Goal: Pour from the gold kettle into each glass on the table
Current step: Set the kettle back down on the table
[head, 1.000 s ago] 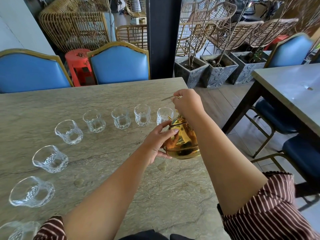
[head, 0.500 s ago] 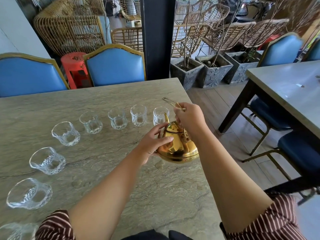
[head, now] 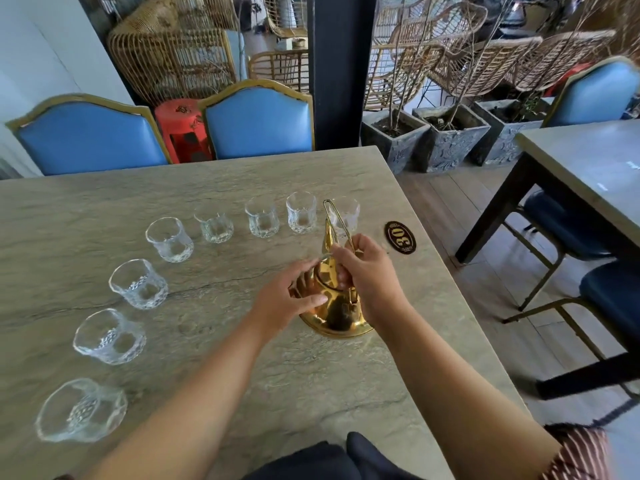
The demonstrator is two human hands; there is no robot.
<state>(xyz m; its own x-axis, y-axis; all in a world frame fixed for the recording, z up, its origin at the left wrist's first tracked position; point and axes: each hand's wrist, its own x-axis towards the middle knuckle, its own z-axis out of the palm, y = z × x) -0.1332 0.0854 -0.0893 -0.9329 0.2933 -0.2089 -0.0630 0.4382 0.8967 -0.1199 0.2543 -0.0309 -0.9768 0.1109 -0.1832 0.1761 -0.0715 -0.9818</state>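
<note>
The gold kettle (head: 337, 311) rests on the stone table (head: 214, 188) near its right edge, spout pointing away toward the rightmost glass (head: 346, 213). My right hand (head: 367, 275) is closed around the kettle's top, beside its thin wire handle. My left hand (head: 287, 299) grips the kettle's left side with fingers and thumb. Several clear patterned glasses stand in a curved row, from the near-left glass (head: 81, 410) past a middle glass (head: 169, 239) to the far glass (head: 300, 212) by the spout. All the glasses look empty.
An oval black plaque marked 30 (head: 400, 237) lies on the table right of the kettle. Two blue chairs (head: 258, 121) stand along the far edge. A second table (head: 588, 168) with chairs stands to the right across a floor gap. Stone planters (head: 450, 140) sit beyond.
The kettle has come down from a lifted, tilted position to rest on the table. My right hand moved from the wire handle to the kettle's top. The view tilted downward.
</note>
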